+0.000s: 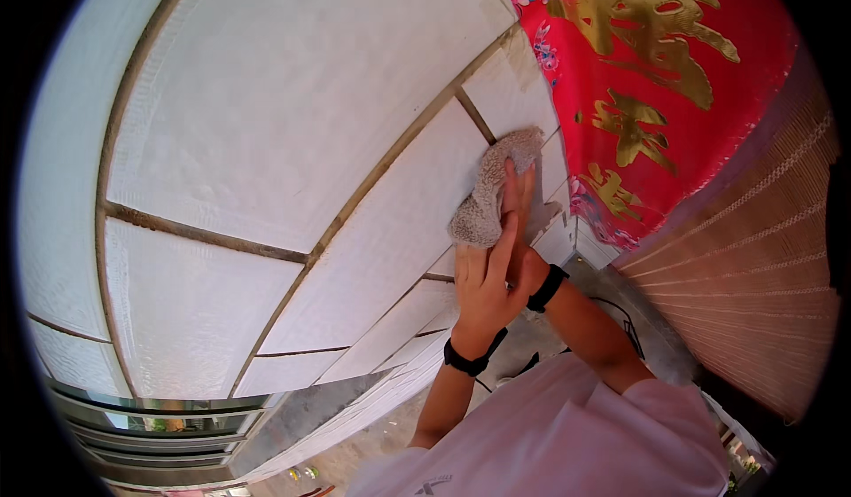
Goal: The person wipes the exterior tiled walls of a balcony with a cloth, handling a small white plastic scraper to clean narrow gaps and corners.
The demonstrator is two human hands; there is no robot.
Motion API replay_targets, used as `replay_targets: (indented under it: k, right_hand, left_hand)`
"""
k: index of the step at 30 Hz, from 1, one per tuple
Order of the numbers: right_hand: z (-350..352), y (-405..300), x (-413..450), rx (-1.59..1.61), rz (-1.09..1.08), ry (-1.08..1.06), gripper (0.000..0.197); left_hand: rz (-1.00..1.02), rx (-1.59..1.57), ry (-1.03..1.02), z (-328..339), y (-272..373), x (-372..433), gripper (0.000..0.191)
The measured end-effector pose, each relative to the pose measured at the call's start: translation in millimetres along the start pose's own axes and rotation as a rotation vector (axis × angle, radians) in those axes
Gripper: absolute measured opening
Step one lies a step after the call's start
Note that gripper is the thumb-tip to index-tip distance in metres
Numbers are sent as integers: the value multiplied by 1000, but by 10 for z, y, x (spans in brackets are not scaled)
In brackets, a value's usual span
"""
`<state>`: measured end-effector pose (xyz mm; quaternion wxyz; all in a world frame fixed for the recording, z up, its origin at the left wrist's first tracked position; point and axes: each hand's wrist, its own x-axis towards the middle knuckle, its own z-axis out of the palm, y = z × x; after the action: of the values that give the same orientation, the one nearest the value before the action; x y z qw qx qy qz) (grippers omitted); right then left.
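Observation:
A crumpled grey-beige cloth (488,188) lies flat against the white wall tiles (399,184), near their right end. My left hand (485,284) touches the cloth's lower end with its fingertips, palm towards the wall. Further up, my right hand (522,211) presses on the cloth with its fingers stretched out; part of it is hidden behind the left hand. Each wrist wears a black band. Brown grout lines run between the tiles around the cloth.
A red banner with gold characters (638,118) hangs right of the tiles, beside a brown woven curtain (744,297). A window (166,424) is at lower left. Below lie a grey concrete floor (392,424) and a dark cable (625,314).

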<state>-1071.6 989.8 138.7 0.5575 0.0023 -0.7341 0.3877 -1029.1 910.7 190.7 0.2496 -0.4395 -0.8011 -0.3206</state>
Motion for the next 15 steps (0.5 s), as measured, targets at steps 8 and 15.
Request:
replay_targets:
  k: [8, 15]
  right_hand:
    - [-129, 311, -485, 72, 440, -4, 83]
    - [118, -120, -874, 180, 529, -25, 83]
  left_hand:
    - [-102, -145, -145, 299, 5, 18, 59]
    - [-125, -114, -224, -10, -121, -345, 57]
